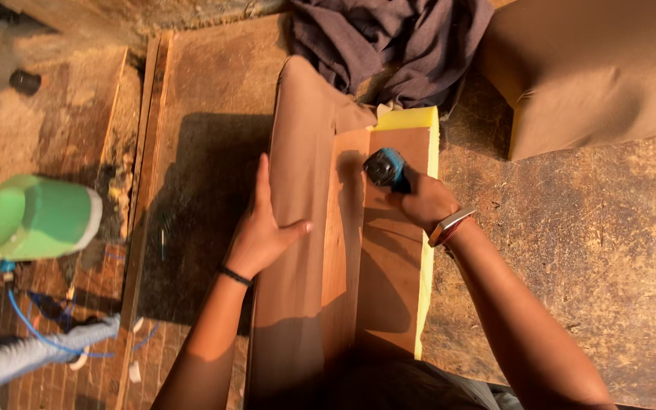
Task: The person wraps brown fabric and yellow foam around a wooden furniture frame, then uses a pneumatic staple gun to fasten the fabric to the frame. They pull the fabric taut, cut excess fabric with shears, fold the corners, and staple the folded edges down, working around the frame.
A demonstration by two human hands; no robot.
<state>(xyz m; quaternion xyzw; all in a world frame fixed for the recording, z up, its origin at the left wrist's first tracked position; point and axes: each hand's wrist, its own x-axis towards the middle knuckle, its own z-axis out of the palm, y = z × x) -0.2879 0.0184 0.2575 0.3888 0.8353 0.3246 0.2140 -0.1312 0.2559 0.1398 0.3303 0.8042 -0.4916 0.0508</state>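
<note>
While left hand presses flat, open on brown fabric, right hand grips blue-black tool.

L hand flat, fingers fwd, thumb out; R hand fisted, wrist bent.

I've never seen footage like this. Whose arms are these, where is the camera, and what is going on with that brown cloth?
There is no machine here: a person wears a camera on the head, looking down at their own bare hands. The left hand lies flat on brown fabric pulled over a wooden board backed with yellow foam. The right hand grips a black and blue tool pressed against the board. Everything rests on a worn wooden workbench. A dark cloth lies above; a green container sits at left.
</note>
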